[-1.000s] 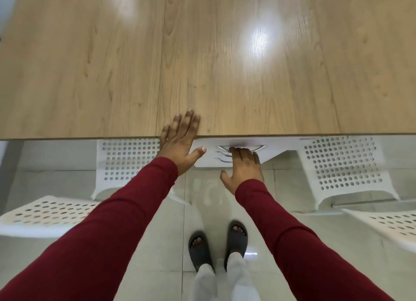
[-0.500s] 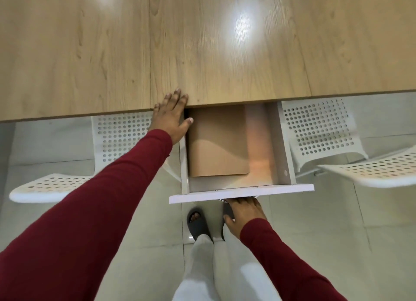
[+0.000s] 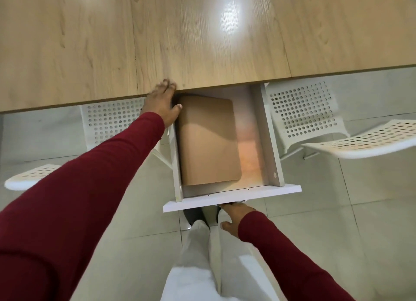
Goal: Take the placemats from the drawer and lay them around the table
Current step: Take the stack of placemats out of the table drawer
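The white drawer [image 3: 267, 129] stands pulled out from under the light wooden table [image 3: 202, 37] at centre frame, and a stack of tan rounded-corner placemats [image 3: 208, 141] lies flat inside, against its left wall. The left hand [image 3: 162, 105] rests fingers-straight on the table edge, thumb over the drawer's corner. Lower centre, the right hand [image 3: 234, 219] reaches under the drawer front; its fingertips are hidden, so its grip cannot be told. White perforated chairs [image 3: 301, 111] flank both sides.
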